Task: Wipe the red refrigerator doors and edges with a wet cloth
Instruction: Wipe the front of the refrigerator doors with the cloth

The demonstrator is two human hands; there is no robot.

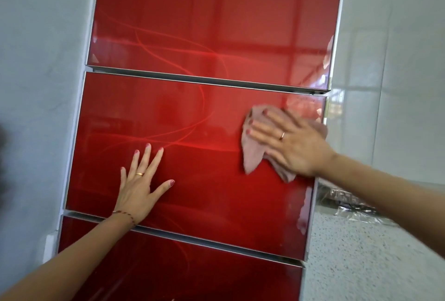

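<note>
1. Red fridge (192, 35) filling the middle of the view, glossy, with three doors stacked one above the other and silver strips between them.
2. Middle door (192, 192) under both hands; top door (216, 11) above it, bottom door (168, 271) below.
3. Right hand (289, 141) flat and spread on a pink cloth (252, 153), pressing it against the upper right part of the middle door, near the right edge and just under the upper silver strip (204, 80).
4. Cloth crumpled, sticking out past the fingertips on the left and hanging below the palm; not gripped, only pinned under the open palm.
5. Left hand (139, 190) empty, fingers fanned wide, palm flat on the lower left part of the middle door, well apart from the cloth.
6. Ring on each hand; thin bracelet (125, 215) at the left wrist, just above the lower silver strip (216, 240).
7. Grey wall (36, 84) left of the fridge; white tiles (397, 60) and a speckled counter (373, 264) on the right.
</note>
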